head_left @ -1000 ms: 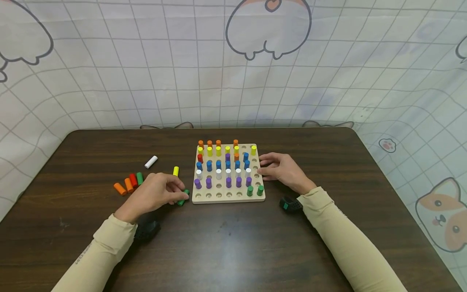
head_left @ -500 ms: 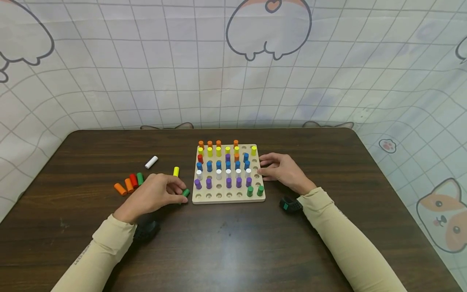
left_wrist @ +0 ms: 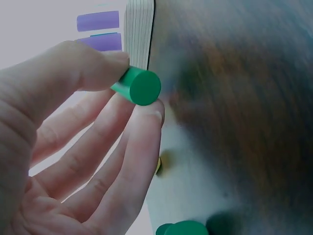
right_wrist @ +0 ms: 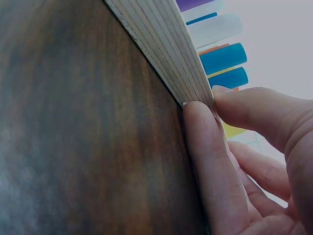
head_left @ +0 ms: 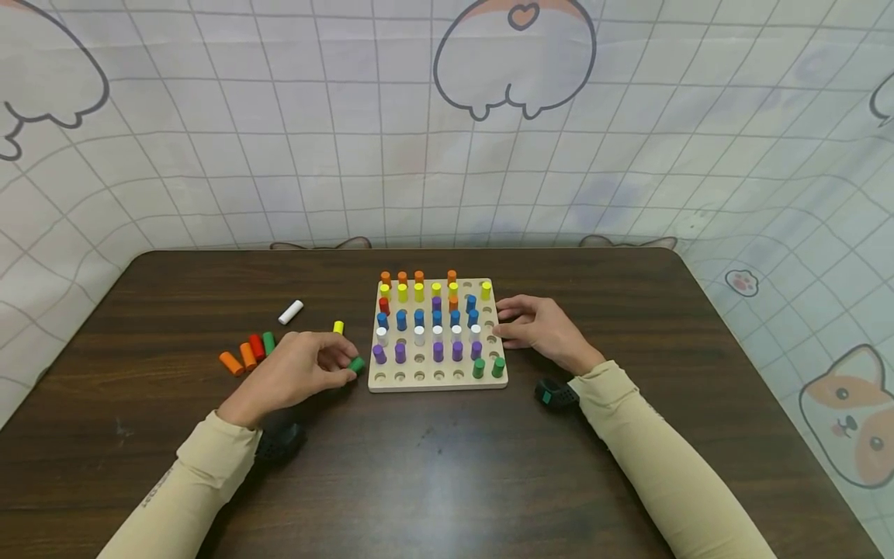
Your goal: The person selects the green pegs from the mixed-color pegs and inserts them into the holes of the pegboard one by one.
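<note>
A wooden pegboard (head_left: 429, 386) lies on the table, bearing rows of orange, yellow, blue, white, purple and green pegs with some bare holes between them. Just off its front left corner, my left hand (head_left: 289, 373) pinches a green peg (head_left: 357, 364) between thumb and index finger. The left wrist view shows the round end of this green peg (left_wrist: 145, 88) beyond the fingertips. At the board's right side, my right hand (head_left: 543, 328) grips the edge. The right wrist view has its thumb on the top face and index finger (right_wrist: 200, 127) against the layered side.
Left of the board lie a white peg (head_left: 290, 312), a partly hidden yellow peg (head_left: 338, 328), two orange pegs (head_left: 231, 363), a red peg (head_left: 257, 346) and a green peg (head_left: 269, 343). The dark wooden table (head_left: 433, 473) meets a patterned curtain (head_left: 391, 155) behind.
My left hand has picked the green peg up from lying on the table and tilted it, shifting it slightly toward the board. The right hand has kept its place at the board's edge.
</note>
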A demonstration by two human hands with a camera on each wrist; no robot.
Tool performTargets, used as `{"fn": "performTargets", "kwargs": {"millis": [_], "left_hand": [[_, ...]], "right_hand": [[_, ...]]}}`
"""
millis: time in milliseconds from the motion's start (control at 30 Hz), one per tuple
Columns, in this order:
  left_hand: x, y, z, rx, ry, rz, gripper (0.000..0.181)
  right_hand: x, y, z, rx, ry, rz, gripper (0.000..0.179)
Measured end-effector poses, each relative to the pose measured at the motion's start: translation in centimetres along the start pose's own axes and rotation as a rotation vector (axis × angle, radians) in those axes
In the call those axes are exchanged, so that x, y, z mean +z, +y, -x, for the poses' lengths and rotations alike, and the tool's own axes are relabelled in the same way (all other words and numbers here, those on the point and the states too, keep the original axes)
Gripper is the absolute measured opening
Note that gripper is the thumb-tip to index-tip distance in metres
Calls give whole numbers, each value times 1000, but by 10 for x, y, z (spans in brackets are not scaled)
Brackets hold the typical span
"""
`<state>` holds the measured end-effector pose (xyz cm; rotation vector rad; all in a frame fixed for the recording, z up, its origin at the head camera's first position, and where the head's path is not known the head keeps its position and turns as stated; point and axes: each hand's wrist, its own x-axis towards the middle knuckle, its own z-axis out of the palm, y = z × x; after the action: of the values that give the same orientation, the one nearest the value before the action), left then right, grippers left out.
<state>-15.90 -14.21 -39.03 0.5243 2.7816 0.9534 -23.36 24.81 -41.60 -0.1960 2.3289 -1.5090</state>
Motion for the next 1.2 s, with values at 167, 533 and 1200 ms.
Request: {"fn": "performTargets", "kwargs": {"millis": [167,533,1200], "left_hand": [[0,0,1,23,25,5,20],[1,1,1,25,40,9,19],[-2,14,4,71,75,22,21]], "right_hand": [[0,0,0,-4,0,3,54],[0,2,0,-20,1,17,52],[1,2,0,-23,10,-2,52]]}}
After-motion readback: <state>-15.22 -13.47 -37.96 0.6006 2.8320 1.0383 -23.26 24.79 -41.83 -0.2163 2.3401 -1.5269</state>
